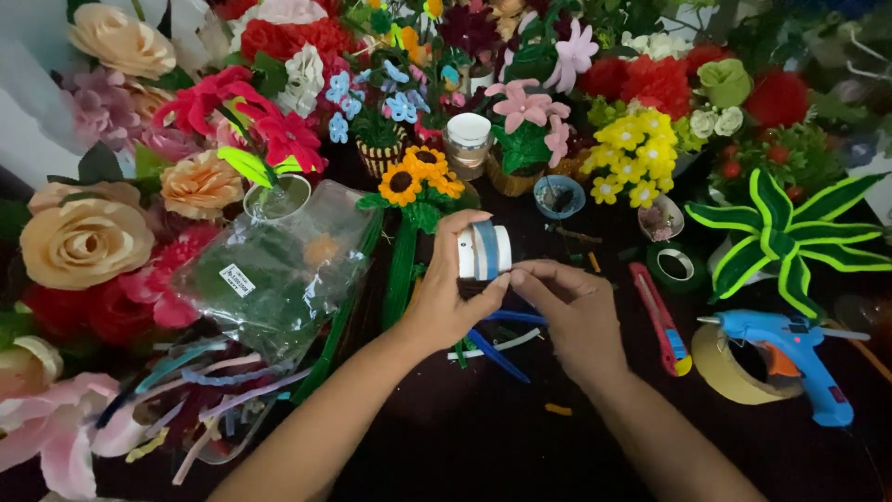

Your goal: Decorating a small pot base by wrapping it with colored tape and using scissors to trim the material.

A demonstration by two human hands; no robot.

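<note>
My left hand [449, 296] holds a small white roll with a blue band [485, 251] upright above the dark table [483, 437], thumb and fingers wrapped round its left side. My right hand [569, 311] sits just below and right of the roll, its fingertips pinched against the roll's lower edge. Blue and white pipe cleaners [497, 349] lie on the table under both hands.
Handmade flowers crowd the back and left, among them sunflowers [420, 177] and yellow blooms [632, 158]. A clear bag of green stems [279, 270] lies at the left. A red utility knife [660, 316], green tape [675, 267], blue glue gun [790, 349] and masking tape roll [729, 376] lie at the right.
</note>
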